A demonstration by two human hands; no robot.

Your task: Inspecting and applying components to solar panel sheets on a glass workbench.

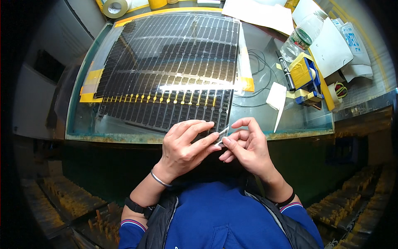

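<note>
My left hand [184, 143] and my right hand [251, 147] meet just past the near edge of a glass-topped table [145, 138]. Between their fingertips is a small, thin, clear strip with whitish edges [224, 131]; its exact kind is hard to make out. The left thumb and index finger pinch one side of it, the right thumb and fingers the other. Beyond the hands, a large dark film sheet [166, 62] printed with a grid of narrow rectangles lies on the glass. Yellow tape [92, 86] sits along its left side, and a row of yellow marks crosses its lower part.
At the right are a blue tape dispenser [317, 85], a black marker [286, 72], a clear plastic bottle [300, 39], a crumpled white piece [276, 96] and a thin black cable [265, 89]. A tape roll [115, 7] stands far left; white paper [261, 15] lies at the back.
</note>
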